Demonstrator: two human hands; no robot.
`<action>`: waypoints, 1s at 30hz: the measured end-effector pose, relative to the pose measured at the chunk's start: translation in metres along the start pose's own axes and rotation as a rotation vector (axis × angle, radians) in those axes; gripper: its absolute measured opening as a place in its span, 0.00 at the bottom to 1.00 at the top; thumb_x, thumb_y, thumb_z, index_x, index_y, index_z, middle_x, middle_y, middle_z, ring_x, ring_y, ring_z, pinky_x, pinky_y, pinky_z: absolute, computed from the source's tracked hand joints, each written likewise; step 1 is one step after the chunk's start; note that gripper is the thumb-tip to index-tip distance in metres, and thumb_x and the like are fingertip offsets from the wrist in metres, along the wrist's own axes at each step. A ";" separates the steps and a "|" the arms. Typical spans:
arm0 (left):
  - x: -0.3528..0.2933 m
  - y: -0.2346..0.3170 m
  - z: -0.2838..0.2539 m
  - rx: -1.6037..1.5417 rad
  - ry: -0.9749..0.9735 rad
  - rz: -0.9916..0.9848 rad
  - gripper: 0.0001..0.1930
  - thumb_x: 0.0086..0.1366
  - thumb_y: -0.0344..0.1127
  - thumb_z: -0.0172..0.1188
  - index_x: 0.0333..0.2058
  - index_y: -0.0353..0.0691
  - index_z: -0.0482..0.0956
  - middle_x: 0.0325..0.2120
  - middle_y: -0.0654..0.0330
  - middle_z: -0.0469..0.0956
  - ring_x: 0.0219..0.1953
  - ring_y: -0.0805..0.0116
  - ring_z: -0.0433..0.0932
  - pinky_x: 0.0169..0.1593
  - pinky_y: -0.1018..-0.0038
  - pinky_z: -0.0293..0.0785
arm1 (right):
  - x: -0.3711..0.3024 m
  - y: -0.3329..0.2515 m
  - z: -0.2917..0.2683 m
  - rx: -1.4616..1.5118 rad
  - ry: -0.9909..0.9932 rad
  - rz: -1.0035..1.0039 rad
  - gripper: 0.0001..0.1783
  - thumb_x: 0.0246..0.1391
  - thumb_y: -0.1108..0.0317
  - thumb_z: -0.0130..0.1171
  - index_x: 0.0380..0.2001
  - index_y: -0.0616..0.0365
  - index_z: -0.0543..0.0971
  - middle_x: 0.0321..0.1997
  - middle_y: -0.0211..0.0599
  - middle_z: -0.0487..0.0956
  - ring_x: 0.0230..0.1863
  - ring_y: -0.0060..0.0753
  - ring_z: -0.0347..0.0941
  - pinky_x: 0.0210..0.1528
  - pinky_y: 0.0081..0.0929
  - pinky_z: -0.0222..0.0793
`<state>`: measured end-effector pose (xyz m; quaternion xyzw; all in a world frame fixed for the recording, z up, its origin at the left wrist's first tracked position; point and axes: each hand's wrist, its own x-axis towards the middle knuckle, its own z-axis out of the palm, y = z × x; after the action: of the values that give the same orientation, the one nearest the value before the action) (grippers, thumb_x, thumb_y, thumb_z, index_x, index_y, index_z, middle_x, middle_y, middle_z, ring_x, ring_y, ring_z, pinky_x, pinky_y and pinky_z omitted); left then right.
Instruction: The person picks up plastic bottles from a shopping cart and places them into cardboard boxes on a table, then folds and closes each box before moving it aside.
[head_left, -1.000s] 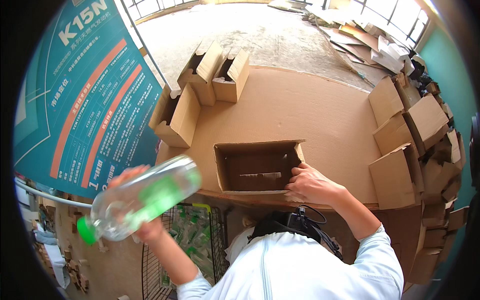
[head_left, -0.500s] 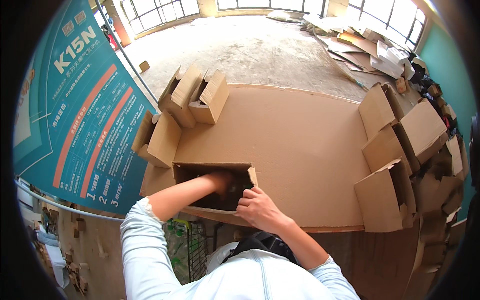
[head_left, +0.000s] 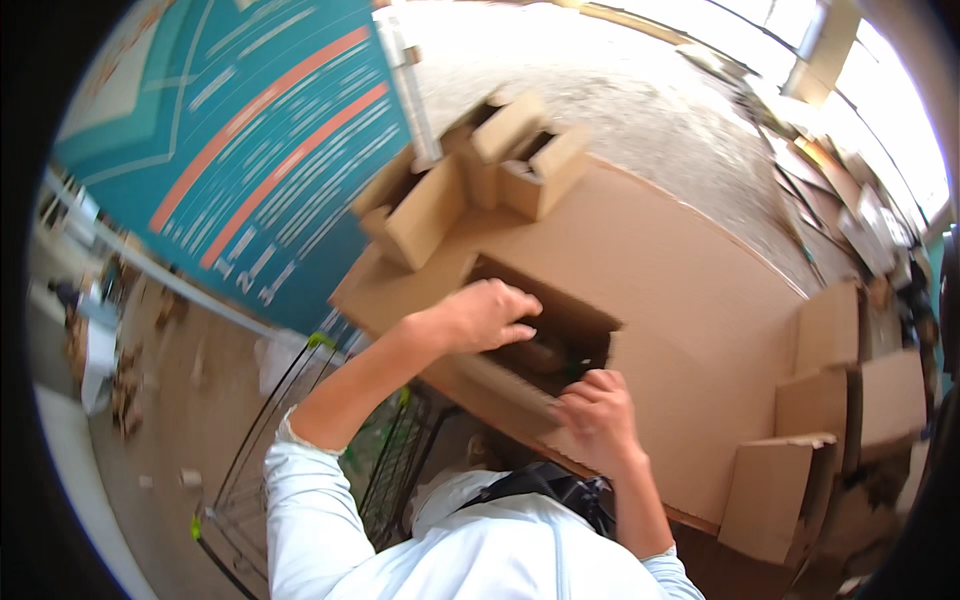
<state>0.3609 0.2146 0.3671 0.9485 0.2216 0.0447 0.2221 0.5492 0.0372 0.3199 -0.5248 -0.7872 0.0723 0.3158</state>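
An open cardboard box (head_left: pixel 500 378) stands at the near edge of the cardboard-covered table. My left hand (head_left: pixel 488 315) is over its far-left opening, fingers apart, with nothing seen in it. Curled at the near right corner of the box is my right hand (head_left: pixel 600 415), somewhat blurred, its fingers on the rim. Down inside the box lies a dim brownish rounded thing (head_left: pixel 545 355), with a small green spot near it; its kind cannot be made out.
Several open cardboard boxes (head_left: pixel 425 215) stand at the table's far left, and more boxes (head_left: pixel 775 495) along its right side. A teal printed banner (head_left: pixel 270 130) rises at the left. Below it is a black wire cart (head_left: pixel 375 480) with green corners. Scrap (head_left: pixel 835 190) lies far right.
My left hand has come up out of the box, its fingers now spread. My right hand stays at the box's near right corner. The view has turned, so the scene appears tilted.
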 end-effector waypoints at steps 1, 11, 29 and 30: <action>-0.030 0.000 -0.018 -0.185 0.267 0.040 0.17 0.63 0.39 0.62 0.46 0.34 0.80 0.41 0.52 0.83 0.42 0.60 0.83 0.49 0.66 0.77 | 0.002 0.001 -0.003 0.004 -0.006 0.046 0.06 0.47 0.66 0.64 0.20 0.51 0.78 0.26 0.28 0.77 0.34 0.34 0.69 0.45 0.34 0.64; -0.462 -0.146 0.225 -0.082 0.498 -1.671 0.25 0.58 0.30 0.62 0.56 0.35 0.74 0.53 0.44 0.75 0.56 0.48 0.73 0.57 0.56 0.72 | 0.011 -0.015 -0.003 0.003 -0.087 0.120 0.06 0.40 0.74 0.69 0.23 0.61 0.80 0.28 0.34 0.80 0.33 0.39 0.71 0.41 0.36 0.66; -0.452 -0.109 0.393 -0.470 0.482 -2.004 0.51 0.35 0.43 0.81 0.57 0.26 0.64 0.52 0.38 0.74 0.55 0.45 0.74 0.56 0.57 0.72 | 0.007 -0.039 -0.001 -0.186 -0.107 0.198 0.06 0.44 0.70 0.69 0.22 0.58 0.81 0.28 0.31 0.81 0.34 0.36 0.73 0.49 0.36 0.68; -0.459 -0.110 0.392 -0.407 0.556 -2.015 0.51 0.36 0.44 0.80 0.57 0.26 0.64 0.51 0.39 0.74 0.54 0.44 0.75 0.56 0.56 0.72 | 0.007 -0.039 -0.002 -0.187 -0.098 0.189 0.06 0.44 0.70 0.69 0.21 0.58 0.80 0.27 0.31 0.81 0.34 0.35 0.73 0.49 0.35 0.67</action>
<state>-0.0235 -0.0564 -0.0268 0.2290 0.9356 0.0913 0.2527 0.5179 0.0259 0.3421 -0.6196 -0.7520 0.0536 0.2184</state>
